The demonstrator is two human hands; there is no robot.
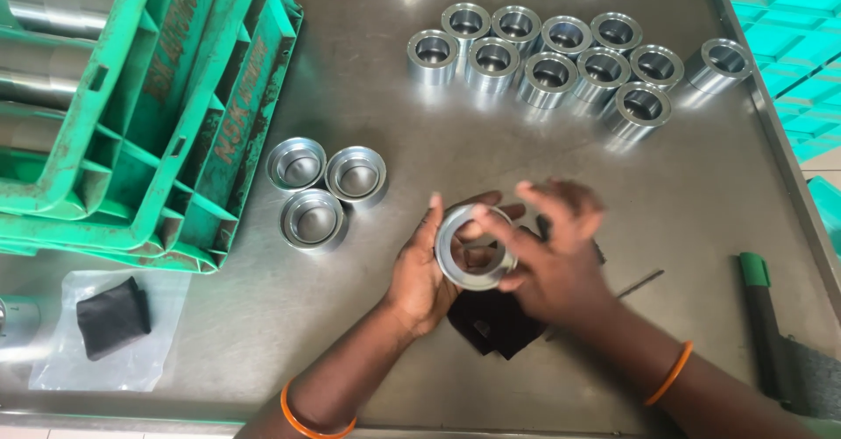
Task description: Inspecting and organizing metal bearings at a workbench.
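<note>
My left hand cups a shiny metal ring from below and the left, holding it over the steel table. My right hand is blurred; its fingers rest on the ring's right rim and reach into its bore. A black cloth lies under both hands. Three shallow metal cups sit close together to the left of my hands. Several thick metal rings stand in rows at the far side of the table.
Stacked green plastic crates holding metal cylinders fill the left. A folded dark cloth lies on a clear plastic bag at the front left. A green-handled tool lies at the right edge. Turquoise crates stand beyond the table's right rim.
</note>
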